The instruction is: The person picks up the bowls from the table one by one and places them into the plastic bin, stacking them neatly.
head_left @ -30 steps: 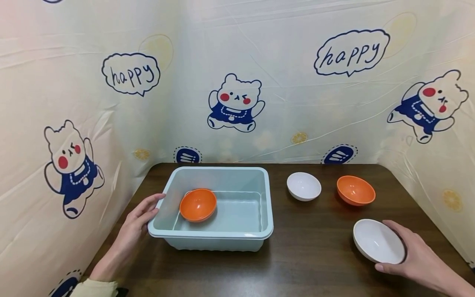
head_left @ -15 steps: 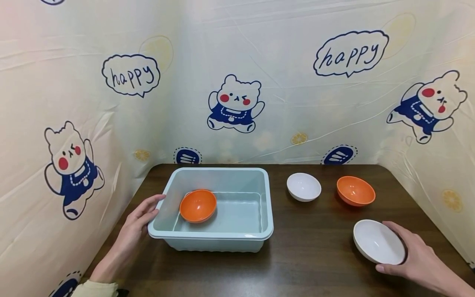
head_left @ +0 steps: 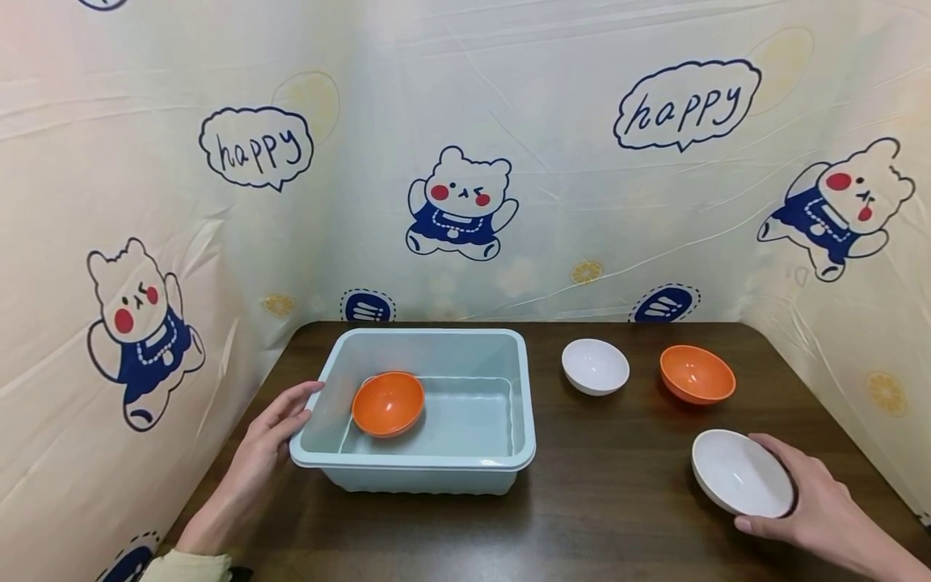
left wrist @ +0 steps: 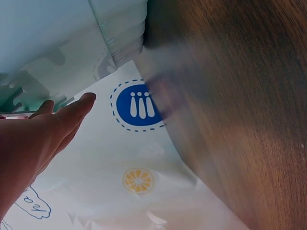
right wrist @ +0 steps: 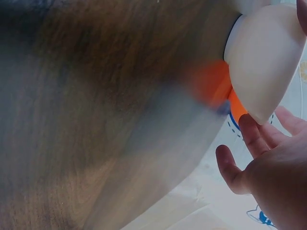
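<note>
Head view: right hand (head_left: pixel 822 501) grips the nearer white bowl (head_left: pixel 740 475), right of the tub (head_left: pixel 422 478)
I fear it slips if that side grip loosens; left hand (head_left: pixel 271 432), fingers outstretched, touches the tub

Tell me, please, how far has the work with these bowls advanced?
Done, it seems: one orange bowl sits inside the blue tub. In progress: the right hand holds a white bowl. Probably left: another white bowl and a second orange bowl, both on the table.
</note>
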Demonstrator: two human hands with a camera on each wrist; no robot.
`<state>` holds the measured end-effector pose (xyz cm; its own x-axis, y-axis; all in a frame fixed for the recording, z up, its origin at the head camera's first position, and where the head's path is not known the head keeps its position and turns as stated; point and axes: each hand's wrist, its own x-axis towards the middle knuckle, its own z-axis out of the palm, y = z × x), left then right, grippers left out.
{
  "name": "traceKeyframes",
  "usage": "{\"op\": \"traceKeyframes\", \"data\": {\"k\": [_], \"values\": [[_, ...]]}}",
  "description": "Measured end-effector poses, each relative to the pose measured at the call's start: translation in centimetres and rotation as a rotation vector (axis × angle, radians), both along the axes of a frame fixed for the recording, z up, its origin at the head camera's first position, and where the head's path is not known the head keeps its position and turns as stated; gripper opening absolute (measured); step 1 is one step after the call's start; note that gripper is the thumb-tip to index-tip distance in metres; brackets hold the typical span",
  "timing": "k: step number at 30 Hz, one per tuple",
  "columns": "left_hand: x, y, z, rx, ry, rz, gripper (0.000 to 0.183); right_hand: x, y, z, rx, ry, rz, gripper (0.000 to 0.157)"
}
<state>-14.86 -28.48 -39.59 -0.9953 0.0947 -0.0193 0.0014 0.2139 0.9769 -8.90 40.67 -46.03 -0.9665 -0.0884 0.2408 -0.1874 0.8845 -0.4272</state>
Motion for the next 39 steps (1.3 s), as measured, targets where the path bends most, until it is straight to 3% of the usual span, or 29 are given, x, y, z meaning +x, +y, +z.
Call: {"op": "traceKeyframes", "data": {"k": [15,33,39], "values": [[0.06,0.23,0.36,-0.002,-0.012,0.003,0.049,-0.07,-0.21,-0.07,-0.049,0.011,-0.009,0.111],[0.07,0.10,0.01,-0.006,-0.007,0.009,0.046,0.18,-0.49,0.01,-0.072,-0.056,-0.044,0.112],[0.09,0.08,-0.01,-0.008,-0.018,0.013,0.047,0.22,-0.68,-0.18,-0.085,-0.031,-0.049,0.112]]}}
